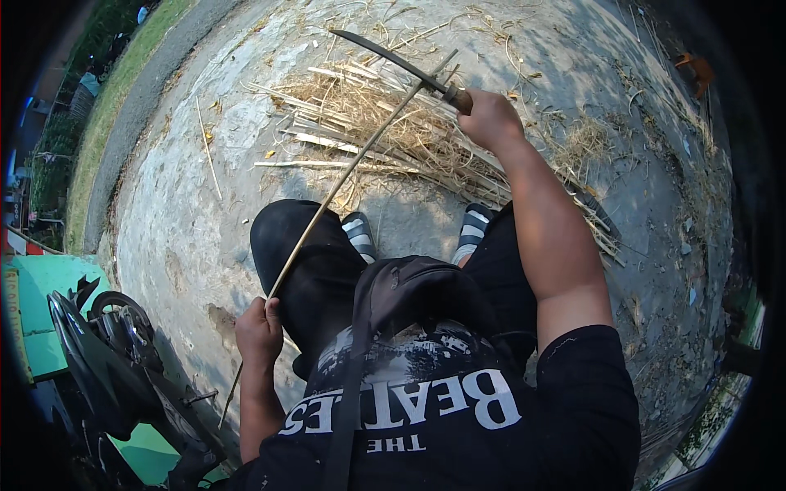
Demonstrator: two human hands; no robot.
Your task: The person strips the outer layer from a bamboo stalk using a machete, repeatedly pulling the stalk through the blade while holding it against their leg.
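Observation:
My right hand (490, 119) is wrapped round the wooden handle of a machete (381, 52), whose long dark blade slants up to the left. Against the blade near its handle lies a long thin strip, apparently bamboo (332, 192). Lower down on the left, my left hand (260, 331) pinches this strip, with the thumb along it; its tail end runs on below the hand. The strip crosses in front of my left knee. Beneath the blade, split pale strips (327, 140) and a tangle of curly shavings (417, 131) are heaped on the ground.
My two feet in striped footwear (359, 235) rest just this side of the heap. At the lower left a dark motorcycle (123, 360) stands by a green panel (41, 303). One loose strip (208, 147) lies left of the heap. An orange object (694, 72) is at the far right.

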